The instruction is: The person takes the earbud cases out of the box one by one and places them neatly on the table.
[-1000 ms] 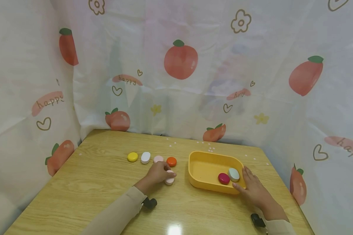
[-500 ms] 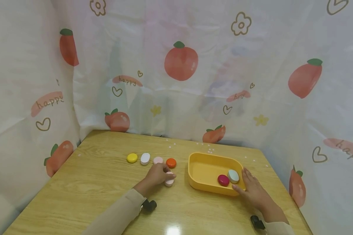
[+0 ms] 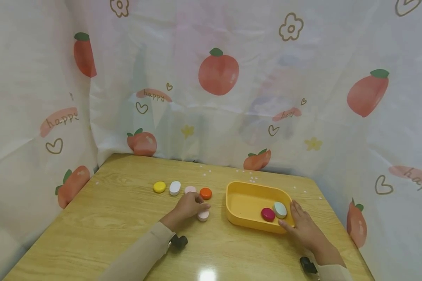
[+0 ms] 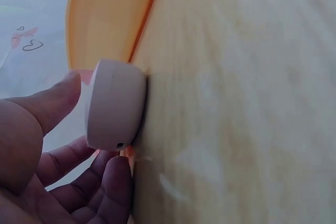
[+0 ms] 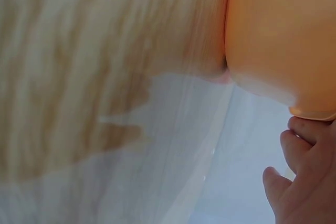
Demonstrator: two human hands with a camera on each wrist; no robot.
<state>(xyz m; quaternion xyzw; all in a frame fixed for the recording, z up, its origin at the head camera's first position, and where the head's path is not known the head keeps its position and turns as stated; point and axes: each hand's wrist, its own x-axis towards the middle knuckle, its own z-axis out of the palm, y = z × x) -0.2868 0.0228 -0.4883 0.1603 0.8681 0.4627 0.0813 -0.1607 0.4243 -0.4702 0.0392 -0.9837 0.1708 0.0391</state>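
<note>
On the wood-look table [image 3: 81, 230], L hand [image 3: 187, 206] has its fingers curled at the edge of a pale-pink round pc [image 3: 203, 216], thumb close by its top; can't tell if it's pinched. R hand [image 3: 305, 228], well apart from L, lays near-straight fingers along the R end of the yellow tray [image 3: 246, 221], thumb at the near side. Magenta pc [image 3: 268, 214] & mint pc [image 3: 279, 209] sit inside. Beyond L hand, L to R: yellow pc [image 3: 159, 187], white pc [image 3: 175, 188], 2nd pink pc [image 3: 190, 189] (part hidden), orange pc [image 3: 205, 193].

"happy" [image 3: 154, 95] (repeated) on the backdrop [image 3: 183, 62]
</note>
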